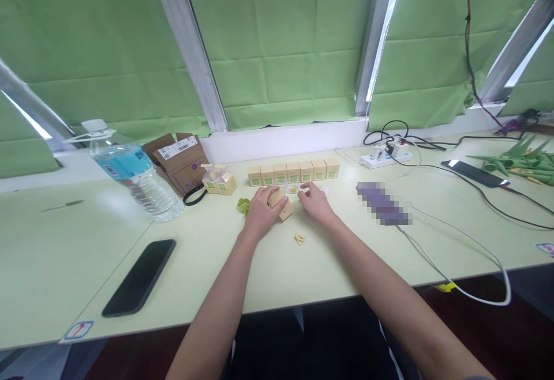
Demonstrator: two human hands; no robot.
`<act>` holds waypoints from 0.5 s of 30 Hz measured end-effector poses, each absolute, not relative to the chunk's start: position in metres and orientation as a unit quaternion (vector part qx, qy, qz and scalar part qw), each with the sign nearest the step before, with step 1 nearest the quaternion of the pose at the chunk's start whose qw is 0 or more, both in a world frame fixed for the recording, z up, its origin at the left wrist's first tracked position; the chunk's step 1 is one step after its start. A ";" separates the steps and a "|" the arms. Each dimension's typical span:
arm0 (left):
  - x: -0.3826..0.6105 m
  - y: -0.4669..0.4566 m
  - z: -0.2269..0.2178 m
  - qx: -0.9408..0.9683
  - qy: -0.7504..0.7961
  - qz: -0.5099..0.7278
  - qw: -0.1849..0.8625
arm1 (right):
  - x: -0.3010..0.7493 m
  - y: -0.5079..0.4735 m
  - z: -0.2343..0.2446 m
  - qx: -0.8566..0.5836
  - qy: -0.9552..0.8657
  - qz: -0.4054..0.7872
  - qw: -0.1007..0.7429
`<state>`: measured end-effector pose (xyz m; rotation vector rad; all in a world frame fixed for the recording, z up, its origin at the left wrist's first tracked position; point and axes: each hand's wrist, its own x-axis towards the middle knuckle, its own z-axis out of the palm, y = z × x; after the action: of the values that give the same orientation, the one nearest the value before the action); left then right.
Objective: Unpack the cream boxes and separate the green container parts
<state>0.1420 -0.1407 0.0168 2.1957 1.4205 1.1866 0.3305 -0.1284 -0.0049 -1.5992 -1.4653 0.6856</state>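
Note:
My left hand [261, 211] is closed around a small tan box [281, 204] lying tilted on the pale green table [268, 264]. My right hand [315, 202] rests just right of that box, its fingers curled near a small clear piece with a yellow spot [293, 190]; what it pinches, if anything, is hidden. Behind both hands stands a row of several small tan boxes with green labels [293, 172]. A small beige ring-shaped piece [299, 239] lies on the table between my forearms. A small green flower-shaped piece [243, 204] sits left of my left hand.
A tilted water bottle [132, 173], an open cardboard carton [179, 161] and two more small boxes [220, 181] stand at the left. A black phone [139, 277] lies near the front edge. A power strip [386, 155], cables, another phone [475, 173] and green paper cones [523, 164] are at the right.

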 end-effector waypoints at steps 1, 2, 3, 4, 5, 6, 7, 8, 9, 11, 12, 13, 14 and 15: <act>0.142 -0.141 0.016 0.758 0.490 0.409 0.133 | 0.331 -0.129 -0.004 -0.640 -0.586 0.277 0.412; 0.142 -0.140 0.016 0.758 0.490 0.409 0.132 | 0.331 -0.130 -0.004 -0.642 -0.588 0.283 0.403; 0.142 -0.140 0.015 0.759 0.490 0.408 0.131 | 0.331 -0.131 -0.003 -0.644 -0.589 0.288 0.395; 0.142 -0.140 0.015 0.758 0.491 0.408 0.131 | 0.330 -0.132 -0.002 -0.644 -0.590 0.295 0.388; 0.142 -0.140 0.015 0.758 0.493 0.407 0.132 | 0.330 -0.133 -0.002 -0.641 -0.591 0.304 0.382; 0.142 -0.140 0.014 0.757 0.494 0.406 0.134 | 0.329 -0.134 -0.001 -0.637 -0.594 0.313 0.379; 0.142 -0.140 0.014 0.757 0.494 0.405 0.135 | 0.328 -0.135 0.000 -0.630 -0.600 0.319 0.376; 0.142 -0.140 0.014 0.757 0.494 0.406 0.136 | 0.328 -0.136 0.000 -0.620 -0.610 0.321 0.376; 0.141 -0.139 0.013 0.756 0.495 0.407 0.134 | 0.327 -0.137 -0.001 -0.606 -0.626 0.317 0.376; 0.141 -0.137 0.013 0.752 0.499 0.412 0.126 | 0.326 -0.138 -0.003 -0.564 -0.673 0.298 0.375; 0.140 -0.136 0.012 0.749 0.504 0.414 0.121 | 0.325 -0.138 -0.004 -0.537 -0.699 0.290 0.374; 0.140 -0.135 0.012 0.743 0.512 0.416 0.114 | 0.324 -0.138 -0.006 -0.508 -0.722 0.285 0.374; 0.139 -0.134 0.012 0.736 0.522 0.418 0.108 | 0.323 -0.139 -0.007 -0.479 -0.741 0.284 0.375; 0.138 -0.133 0.012 0.728 0.531 0.420 0.103 | 0.322 -0.140 -0.009 -0.453 -0.756 0.287 0.376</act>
<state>0.1382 -0.1331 0.0118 2.1501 1.5682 1.2403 0.3215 -0.1398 -0.0086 -1.1594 -1.9339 0.7335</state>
